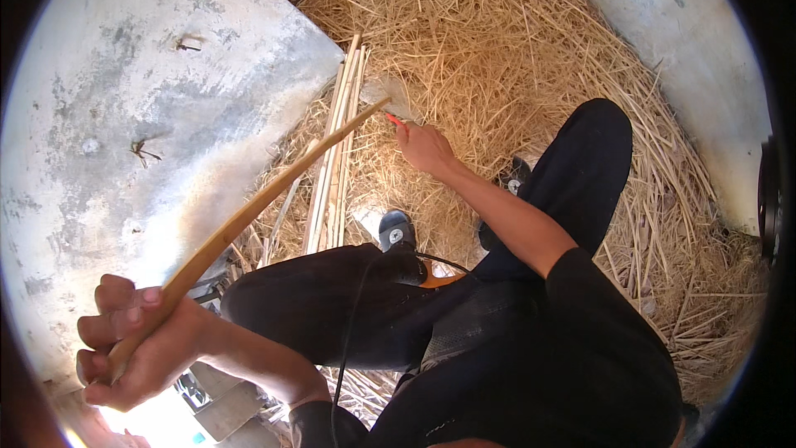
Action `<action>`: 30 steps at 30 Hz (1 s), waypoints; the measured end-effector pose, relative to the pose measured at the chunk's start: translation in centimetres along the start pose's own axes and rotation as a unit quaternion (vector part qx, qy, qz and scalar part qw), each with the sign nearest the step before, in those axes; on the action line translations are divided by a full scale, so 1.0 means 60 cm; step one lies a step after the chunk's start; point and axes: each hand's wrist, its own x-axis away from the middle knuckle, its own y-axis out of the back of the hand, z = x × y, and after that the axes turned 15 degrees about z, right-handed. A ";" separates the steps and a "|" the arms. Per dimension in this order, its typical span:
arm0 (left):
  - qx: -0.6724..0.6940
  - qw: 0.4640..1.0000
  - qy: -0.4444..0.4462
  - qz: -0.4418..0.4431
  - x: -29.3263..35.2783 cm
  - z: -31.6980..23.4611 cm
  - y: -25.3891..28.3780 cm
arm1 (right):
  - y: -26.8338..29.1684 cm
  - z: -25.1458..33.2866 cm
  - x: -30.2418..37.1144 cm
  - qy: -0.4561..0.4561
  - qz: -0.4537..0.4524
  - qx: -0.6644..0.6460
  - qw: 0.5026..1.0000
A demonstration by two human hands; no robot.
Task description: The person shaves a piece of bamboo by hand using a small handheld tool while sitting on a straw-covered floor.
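My left hand (153, 336) is at the lower left, its fingers wrapped round the thick near end of a long bamboo strip (249, 211). The strip slants up and away to the right, narrowing toward its far tip. Close to that tip is my right hand (424, 148), closed on a red-handled tool (393, 119). Only a short red piece of it shows beyond the fingers; its working end is too small to make out. Whether the tool touches the strip I cannot tell.
Several pale split strips (330, 174) lie in a bundle beyond my knee. Straw and shavings (489, 41) cover the floor. A worn grey wall (124, 58) rises on the left, another (688, 41) on the right. A black cord (352, 323) crosses my leg.
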 end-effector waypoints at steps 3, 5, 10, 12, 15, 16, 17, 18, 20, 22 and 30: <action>0.016 0.995 -0.070 0.067 -0.018 0.044 0.041 | 0.006 0.060 0.049 0.138 -0.030 -0.032 0.989; 0.019 0.991 -0.080 0.102 -0.026 0.055 0.042 | -0.003 0.066 0.031 0.182 0.004 -0.026 0.983; 0.025 0.999 0.028 -0.002 -0.022 0.013 -0.017 | -0.023 0.017 -0.029 0.082 -0.019 -0.003 0.996; -0.022 0.999 0.001 0.034 -0.021 0.032 0.016 | -0.020 0.051 -0.013 0.134 -0.038 0.004 0.990; -0.001 0.998 -0.049 0.047 -0.029 0.049 0.024 | -0.005 0.079 0.007 0.119 0.048 0.026 0.991; 0.022 0.998 -0.035 0.057 -0.031 0.036 0.014 | -0.030 0.017 -0.030 0.138 0.004 0.061 0.989; 0.046 0.997 -0.022 0.065 -0.034 0.024 0.002 | -0.058 -0.046 -0.069 0.154 -0.039 0.096 0.983; 0.053 0.996 -0.012 0.068 -0.039 0.025 0.005 | -0.049 -0.025 -0.065 0.110 0.006 0.079 0.991; 0.079 0.995 0.018 0.066 -0.041 0.030 0.002 | 0.016 0.031 -0.037 0.013 0.089 0.059 0.994; 0.073 0.995 0.058 0.044 -0.036 0.014 -0.024 | 0.025 0.056 -0.013 0.056 0.047 0.030 0.997; 0.174 0.973 0.052 0.140 -0.097 0.043 -0.057 | 0.004 0.012 -0.083 0.045 0.019 0.085 0.995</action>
